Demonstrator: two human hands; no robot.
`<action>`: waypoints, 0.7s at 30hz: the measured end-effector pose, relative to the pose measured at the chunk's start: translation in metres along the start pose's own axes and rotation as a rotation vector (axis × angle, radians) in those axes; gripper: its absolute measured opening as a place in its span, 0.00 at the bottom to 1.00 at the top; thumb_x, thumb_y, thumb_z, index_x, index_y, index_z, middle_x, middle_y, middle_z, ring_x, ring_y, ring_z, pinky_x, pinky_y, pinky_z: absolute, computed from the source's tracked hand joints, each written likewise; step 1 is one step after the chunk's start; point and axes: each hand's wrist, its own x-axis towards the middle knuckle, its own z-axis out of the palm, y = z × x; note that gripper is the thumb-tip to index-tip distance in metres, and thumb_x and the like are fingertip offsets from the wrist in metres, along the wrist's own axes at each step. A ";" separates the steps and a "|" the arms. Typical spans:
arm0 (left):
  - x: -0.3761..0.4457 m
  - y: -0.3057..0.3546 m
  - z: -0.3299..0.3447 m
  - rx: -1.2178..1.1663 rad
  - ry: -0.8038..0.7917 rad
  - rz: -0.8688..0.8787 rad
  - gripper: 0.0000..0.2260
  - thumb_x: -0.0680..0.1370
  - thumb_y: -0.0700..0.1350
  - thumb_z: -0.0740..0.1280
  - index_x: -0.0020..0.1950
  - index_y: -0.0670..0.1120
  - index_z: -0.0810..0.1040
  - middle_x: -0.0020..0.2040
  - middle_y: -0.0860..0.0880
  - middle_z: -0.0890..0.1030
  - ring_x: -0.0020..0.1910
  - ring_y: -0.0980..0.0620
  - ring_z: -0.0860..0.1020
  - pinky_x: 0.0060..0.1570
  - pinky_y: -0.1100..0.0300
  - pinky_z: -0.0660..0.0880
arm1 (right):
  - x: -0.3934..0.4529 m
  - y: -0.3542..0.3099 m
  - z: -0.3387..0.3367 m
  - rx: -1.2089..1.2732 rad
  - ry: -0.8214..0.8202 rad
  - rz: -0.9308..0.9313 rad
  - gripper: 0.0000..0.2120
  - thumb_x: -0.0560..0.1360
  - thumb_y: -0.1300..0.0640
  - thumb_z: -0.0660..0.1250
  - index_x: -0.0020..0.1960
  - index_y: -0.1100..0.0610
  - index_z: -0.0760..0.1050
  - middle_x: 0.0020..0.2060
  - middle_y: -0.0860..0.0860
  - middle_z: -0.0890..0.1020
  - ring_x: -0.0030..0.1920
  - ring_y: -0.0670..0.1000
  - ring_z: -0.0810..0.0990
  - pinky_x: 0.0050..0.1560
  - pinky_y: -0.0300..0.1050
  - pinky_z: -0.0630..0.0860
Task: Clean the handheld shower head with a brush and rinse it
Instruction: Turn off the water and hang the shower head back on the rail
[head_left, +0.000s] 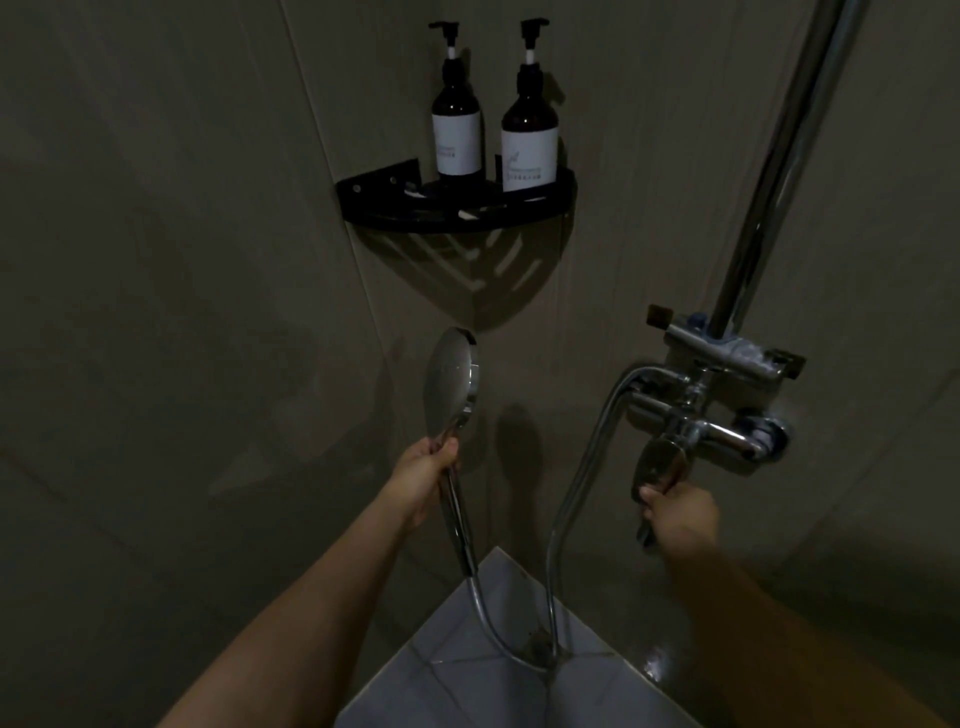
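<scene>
Nearest the camera, a pale tiled floor fills the bottom of the view, with the metal hose looping down onto it and rising again on both sides.

Left hand: fingers are curled round the handle of the handheld shower head, which it holds upright in front of the wall corner. The spray face is turned to the person's left, partly edge-on to the camera. No water is seen leaving it.

Right hand: fingers and thumb are closed on the mixer lever, which hangs below the chrome valve body on the right wall.

Beyond, a riser pipe runs up from the valve. In the corner above the shower head, a black corner shelf carries two dark pump bottles standing side by side.

Assessment: no brush is visible anywhere. With one hand on the lever and the other presenting the head, the step in hand appears to be starting or stopping the water. Lighting is dim; whether the face has been scrubbed cannot be determined. The rinse is not confirmed.
</scene>
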 end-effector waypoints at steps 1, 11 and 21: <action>-0.001 0.000 0.003 -0.007 -0.007 -0.004 0.10 0.79 0.35 0.58 0.40 0.44 0.71 0.34 0.48 0.70 0.32 0.56 0.69 0.37 0.66 0.67 | -0.001 -0.002 -0.003 -0.041 0.005 0.008 0.13 0.73 0.59 0.69 0.50 0.70 0.79 0.47 0.67 0.82 0.52 0.64 0.80 0.51 0.52 0.74; -0.001 0.007 0.016 0.025 -0.023 0.007 0.10 0.79 0.34 0.59 0.39 0.44 0.72 0.22 0.55 0.75 0.24 0.62 0.72 0.31 0.70 0.70 | 0.026 0.016 0.016 0.095 0.009 0.242 0.12 0.70 0.58 0.71 0.46 0.68 0.79 0.42 0.67 0.83 0.46 0.63 0.83 0.47 0.59 0.81; -0.010 0.021 0.040 0.016 -0.119 0.030 0.11 0.80 0.34 0.57 0.40 0.43 0.72 0.21 0.54 0.76 0.22 0.64 0.74 0.26 0.72 0.72 | -0.030 -0.047 0.000 0.070 -0.615 0.350 0.15 0.80 0.50 0.57 0.41 0.60 0.70 0.36 0.56 0.76 0.34 0.52 0.75 0.35 0.42 0.70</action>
